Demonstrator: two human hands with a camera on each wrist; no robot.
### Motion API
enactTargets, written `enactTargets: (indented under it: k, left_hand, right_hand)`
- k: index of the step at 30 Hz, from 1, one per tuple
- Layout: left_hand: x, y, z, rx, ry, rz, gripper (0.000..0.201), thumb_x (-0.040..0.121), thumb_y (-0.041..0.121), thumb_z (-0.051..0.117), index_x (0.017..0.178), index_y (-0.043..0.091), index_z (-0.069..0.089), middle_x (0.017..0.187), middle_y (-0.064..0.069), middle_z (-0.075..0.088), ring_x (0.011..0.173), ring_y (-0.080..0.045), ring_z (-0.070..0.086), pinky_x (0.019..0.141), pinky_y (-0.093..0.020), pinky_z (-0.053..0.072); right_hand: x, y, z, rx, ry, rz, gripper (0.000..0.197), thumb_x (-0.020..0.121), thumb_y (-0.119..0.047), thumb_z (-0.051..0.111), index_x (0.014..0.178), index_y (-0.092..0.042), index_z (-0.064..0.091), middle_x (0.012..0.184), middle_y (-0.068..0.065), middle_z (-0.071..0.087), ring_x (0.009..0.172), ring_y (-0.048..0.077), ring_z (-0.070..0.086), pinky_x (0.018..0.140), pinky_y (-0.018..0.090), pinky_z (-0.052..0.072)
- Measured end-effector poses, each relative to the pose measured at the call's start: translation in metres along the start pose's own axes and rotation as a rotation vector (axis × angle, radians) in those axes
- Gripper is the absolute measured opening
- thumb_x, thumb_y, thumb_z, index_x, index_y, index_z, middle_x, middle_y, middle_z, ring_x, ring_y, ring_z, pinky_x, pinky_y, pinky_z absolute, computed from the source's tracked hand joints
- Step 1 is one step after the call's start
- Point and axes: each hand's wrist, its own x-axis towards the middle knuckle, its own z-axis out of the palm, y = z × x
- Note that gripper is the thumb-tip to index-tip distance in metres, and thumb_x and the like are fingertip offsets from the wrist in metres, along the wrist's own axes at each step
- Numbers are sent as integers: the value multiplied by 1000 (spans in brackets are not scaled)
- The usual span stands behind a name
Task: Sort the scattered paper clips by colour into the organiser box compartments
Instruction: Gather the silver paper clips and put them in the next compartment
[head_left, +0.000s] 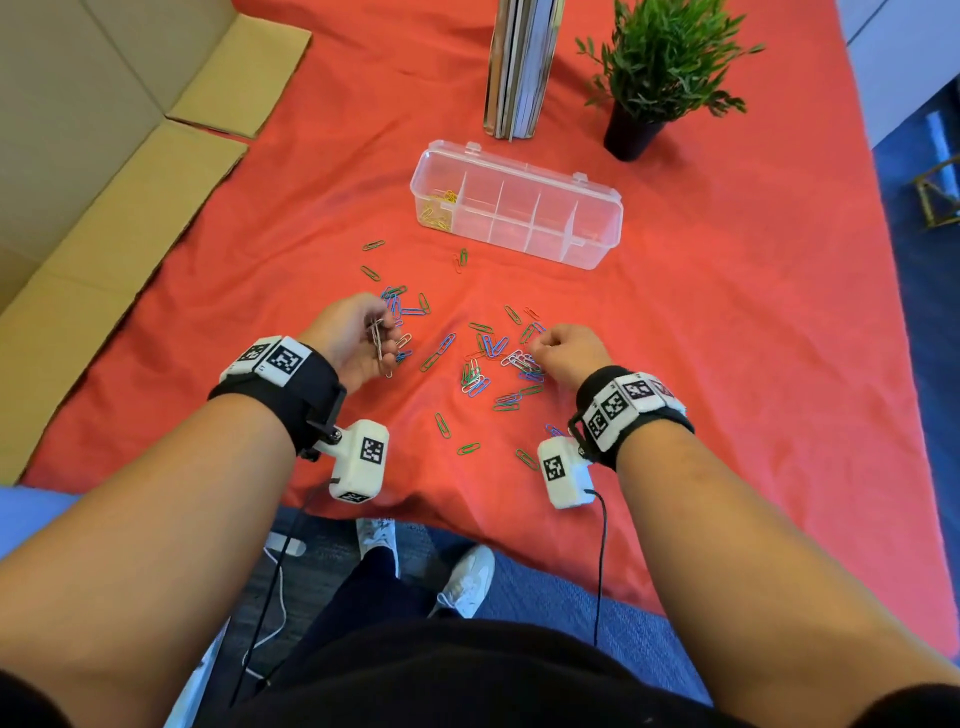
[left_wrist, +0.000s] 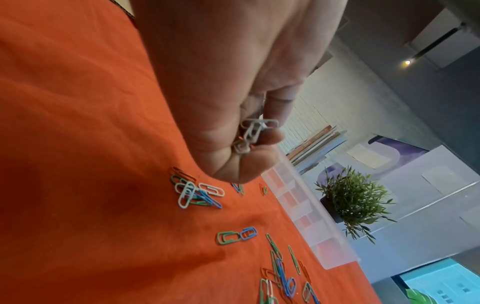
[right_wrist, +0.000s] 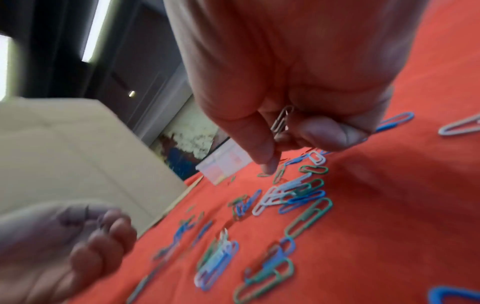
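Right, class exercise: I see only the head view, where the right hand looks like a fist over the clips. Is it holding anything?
Observer: Yes, the right wrist view shows the right hand pinching one pale grey clip.
Operator: And the other side, all one colour?
Observer: In the left wrist view the left hand grips several clips, all pale grey-white as far as shows.
Operator: Any right finger free?
Observer: One points down, its tip beside a green clip on the cloth.
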Motion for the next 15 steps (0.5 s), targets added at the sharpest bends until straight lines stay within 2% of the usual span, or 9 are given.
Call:
enactTargets:
  k: [3,7,10,11,13,14,15]
  left_hand:
    - [0,-3,-5,-26,18,4,20,85,7,38,74,9,54,67,-4,55,43,-8,50,42,-16,46]
    - [5,-8,-15,-33,53,-22,26,93,21,41,72,14,54,59,2,49,41,-5,46,39,-15,44]
    - [12,-15,-19,137,115,77,34,96,1,28,80,16,54,70,1,50,40,1,48,38,-11,42]
    - [15,-17,-20,198,136,114,37,95,-3,26,81,17,54,74,1,52,39,2,48,37,-10,40]
    - [20,-19,-20,346,194,202,38,93,-2,30,79,21,56,73,2,54,36,3,46,37,-11,34]
    - [22,-20,-20,442,227,254,33,92,2,36,78,22,59,72,2,55,42,2,49,42,-13,35]
    - [24,-20,-20,561,256,308,25,90,8,43,81,20,64,73,0,59,53,-5,56,51,-17,40]
  right_hand:
    - [1,-1,9,-232,22,-78,11,84,-19,55,85,-16,66,92,10,67,93,27,62,77,27,44]
    - [5,-8,24,-304,50,-153,24,82,-17,60,104,-10,60,112,15,63,106,31,59,84,32,46]
    - [5,-9,32,-462,7,-176,32,88,-18,56,116,-3,52,124,20,53,115,34,53,92,36,44]
    - [5,-10,33,-474,-4,-182,29,89,-18,54,114,-2,54,123,21,53,113,35,54,92,36,44]
    - [5,-14,31,-409,-29,-189,17,89,-19,51,98,-6,58,111,21,59,101,33,58,85,35,46]
    - [6,-16,29,-314,-43,-184,10,89,-20,52,89,-11,57,100,17,61,92,29,59,80,33,45]
    - [6,-17,26,-162,-68,-154,8,89,-20,54,83,-15,54,88,11,60,81,24,55,73,31,44]
